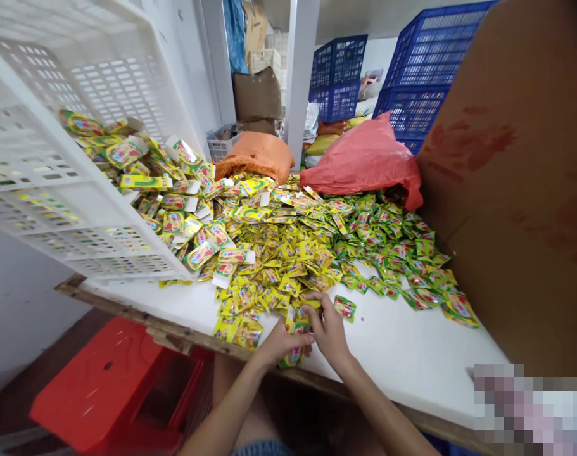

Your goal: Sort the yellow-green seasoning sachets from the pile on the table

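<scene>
A large heap of small yellow and green sachets [307, 234] covers the white tabletop [402, 348]. My left hand [281, 345] is closed around a small stack of sachets [292, 354] at the table's near edge. Beside it, my right hand [329, 329] has its fingers curled on a sachet at the heap's front, touching the stack. A tilted white plastic crate [55, 158] on the left spills more sachets onto the pile.
A tall brown cardboard sheet [520, 183] stands at the right. Red [364, 158] and orange [257, 155] bags lie behind the heap, with blue crates [412, 76] further back. A red plastic stool [107, 380] sits below the table's wooden edge.
</scene>
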The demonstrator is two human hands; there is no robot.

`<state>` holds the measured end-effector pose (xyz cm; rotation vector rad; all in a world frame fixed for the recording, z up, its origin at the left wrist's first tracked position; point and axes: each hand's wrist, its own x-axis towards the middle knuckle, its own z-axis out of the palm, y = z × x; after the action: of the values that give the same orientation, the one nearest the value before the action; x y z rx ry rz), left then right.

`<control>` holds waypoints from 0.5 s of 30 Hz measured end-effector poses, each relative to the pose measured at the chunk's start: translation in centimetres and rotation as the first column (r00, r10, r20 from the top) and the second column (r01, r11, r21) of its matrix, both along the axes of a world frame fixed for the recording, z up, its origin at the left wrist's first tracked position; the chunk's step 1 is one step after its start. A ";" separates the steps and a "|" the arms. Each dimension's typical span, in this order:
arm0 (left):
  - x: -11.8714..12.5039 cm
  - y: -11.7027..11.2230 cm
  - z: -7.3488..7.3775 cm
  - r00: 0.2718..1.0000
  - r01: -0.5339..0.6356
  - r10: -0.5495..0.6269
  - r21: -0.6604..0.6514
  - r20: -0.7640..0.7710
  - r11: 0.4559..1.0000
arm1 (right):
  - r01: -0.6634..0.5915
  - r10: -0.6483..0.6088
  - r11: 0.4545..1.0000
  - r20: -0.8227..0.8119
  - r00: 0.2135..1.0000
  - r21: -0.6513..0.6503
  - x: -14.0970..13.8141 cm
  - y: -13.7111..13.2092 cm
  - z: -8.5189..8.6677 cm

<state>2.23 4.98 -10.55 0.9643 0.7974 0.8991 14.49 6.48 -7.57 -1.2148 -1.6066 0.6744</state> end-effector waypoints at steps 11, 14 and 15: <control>-0.3 0.3 -0.3 0.999 0.037 -0.037 -0.011 -0.008 0.999 | -0.489 0.474 0.867 0.460 0.750 -0.097 1.2 0.5 4.0; -0.4 0.2 -0.4 0.999 0.028 -0.028 -0.016 0.025 0.999 | -0.486 0.493 0.867 0.306 0.814 -0.105 1.4 0.3 3.8; -0.4 0.2 -0.3 0.998 0.036 -0.036 -0.011 0.043 0.999 | -0.469 0.479 0.877 0.265 0.837 -0.103 1.7 0.3 3.5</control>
<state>1.82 5.19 -10.86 0.9435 0.7457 0.8806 16.16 6.80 -4.11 -0.9654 -2.1848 0.8677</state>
